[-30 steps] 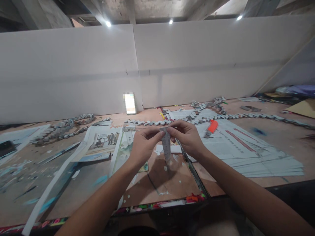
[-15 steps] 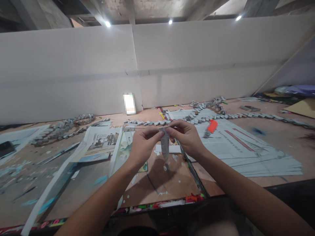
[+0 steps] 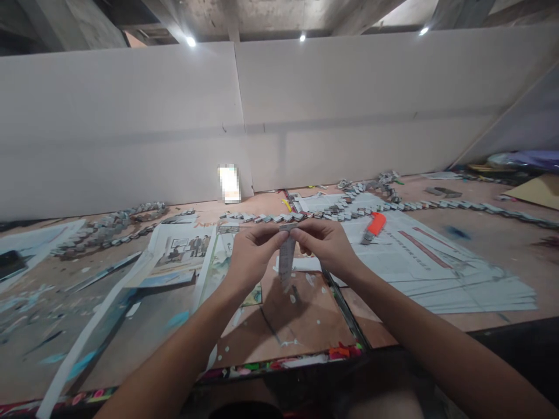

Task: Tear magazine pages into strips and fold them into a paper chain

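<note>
No lettering seems legible: print on the paper strip and newspapers blurs.

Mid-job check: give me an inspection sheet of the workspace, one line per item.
Surface: pinkish-brown table, stained with paint spots.
Job's things: printed paper strip, upper end pinched, lower end pointing down; contact with the table unclear.
Clutter: orange tool on printed sheets; zigzag paper chain running along the right rear.
Hands: left hand and right hand both pinch the strip, thumbs close together.
Cables: nothing seen.
Surroundings: white panel behind; bright pixelated rectangle before it; lights overhead.
</note>
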Available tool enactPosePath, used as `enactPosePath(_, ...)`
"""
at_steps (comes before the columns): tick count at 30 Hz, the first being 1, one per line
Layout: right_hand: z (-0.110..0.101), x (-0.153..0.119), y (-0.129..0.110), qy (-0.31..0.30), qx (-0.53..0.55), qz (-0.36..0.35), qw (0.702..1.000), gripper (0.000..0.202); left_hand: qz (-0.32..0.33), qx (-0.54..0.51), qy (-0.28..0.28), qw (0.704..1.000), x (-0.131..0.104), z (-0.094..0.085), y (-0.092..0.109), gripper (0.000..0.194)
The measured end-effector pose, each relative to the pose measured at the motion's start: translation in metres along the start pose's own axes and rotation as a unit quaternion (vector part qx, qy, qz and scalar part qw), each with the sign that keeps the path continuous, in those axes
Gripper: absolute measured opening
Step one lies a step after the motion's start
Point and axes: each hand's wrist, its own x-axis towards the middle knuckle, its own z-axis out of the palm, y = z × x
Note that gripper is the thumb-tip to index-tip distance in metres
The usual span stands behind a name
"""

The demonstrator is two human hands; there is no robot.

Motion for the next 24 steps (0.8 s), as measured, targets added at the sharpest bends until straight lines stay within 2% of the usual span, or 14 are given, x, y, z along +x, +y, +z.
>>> enactPosePath(10,-0.005,0.006,0.008,0.064,0.095,0.027,0.993,0.025,-0.016,0.105,-0.027,0.994,0.000,0.000,0.001,0.013)
enactPosePath(19,-0.006,0.006,0.012,0.035,0.121,0.023,0.992,0.024,-0.013,0.144,-0.038,0.989,0.002,-0.002,0.000,0.011)
enactPosePath(24,-0.010,0.008,0.008,0.000,0.071,0.049,0.996,0.025,-0.012,0.138,-0.021,0.990,0.002,-0.002,-0.001,0.010)
